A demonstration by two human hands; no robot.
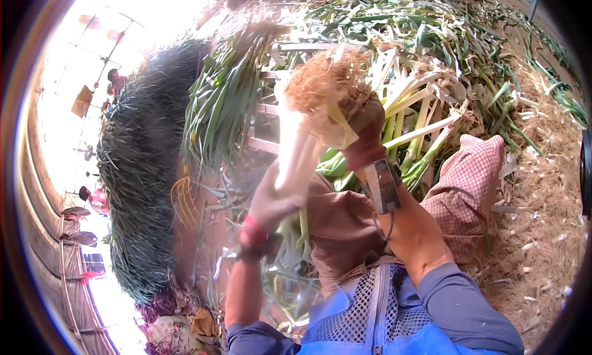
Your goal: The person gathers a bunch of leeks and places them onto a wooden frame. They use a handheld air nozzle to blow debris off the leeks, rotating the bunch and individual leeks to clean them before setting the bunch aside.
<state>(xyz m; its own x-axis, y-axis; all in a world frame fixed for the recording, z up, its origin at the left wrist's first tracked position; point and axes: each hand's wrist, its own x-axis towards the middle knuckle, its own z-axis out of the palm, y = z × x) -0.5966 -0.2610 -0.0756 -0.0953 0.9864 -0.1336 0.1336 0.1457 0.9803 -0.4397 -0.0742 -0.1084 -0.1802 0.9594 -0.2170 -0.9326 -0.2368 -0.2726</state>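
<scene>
A leek [296, 145] with a white stalk and a tangle of brown roots [324, 80] at its upper end is held up in front of me. My left hand [274, 198], in a pale glove with a red cuff, grips the white stalk low down. My right hand [365, 133], in a dark reddish glove, closes on the stalk just under the roots. A small device [383, 183] is strapped to my right wrist. Green leaf ends hang down between my forearms.
A big heap of cut leeks [425, 65] lies behind my hands, another green pile [222, 102] to the left. Straw covers the ground [542, 188] at right. A checked cloth [468, 182] covers my knee. Other people [115, 78] work far off at left.
</scene>
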